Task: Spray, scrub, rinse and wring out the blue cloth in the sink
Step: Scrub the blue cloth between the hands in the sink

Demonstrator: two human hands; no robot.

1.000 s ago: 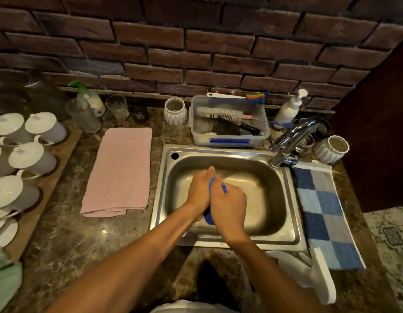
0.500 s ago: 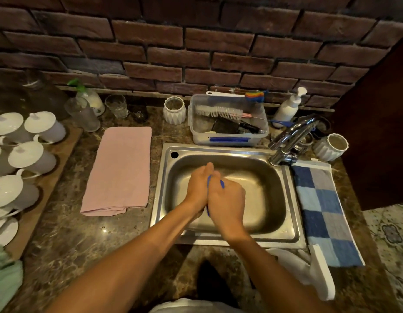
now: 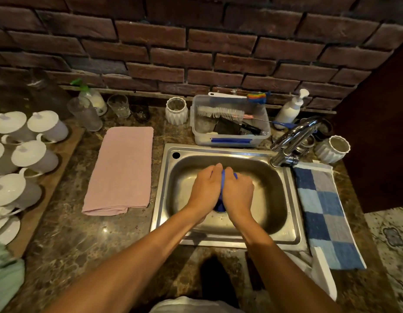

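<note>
Over the steel sink (image 3: 284, 224), my left hand (image 3: 204, 188) and my right hand (image 3: 237, 192) are pressed side by side around the blue cloth (image 3: 219, 205). Both hands grip it, bunched into a tight roll. Only a thin blue strip shows between the hands, plus a small wad sticking out below them. Most of the cloth is hidden by the palms. The chrome tap (image 3: 293, 141) stands at the sink's back right corner, with no water visible. A spray bottle (image 3: 92, 99) with a green trigger stands far left at the wall.
A folded pink towel (image 3: 121, 170) lies left of the sink, a blue checked towel (image 3: 324, 213) right of it. Behind the sink sit a clear tub of brushes (image 3: 230, 123), a white pump bottle (image 3: 291, 107), white ribbed cups and glasses. Lidded white mugs (image 3: 26, 152) fill a board at left.
Both hands have shifted slightly back in the sink and turned against each other on the cloth. Less blue shows between them now.
</note>
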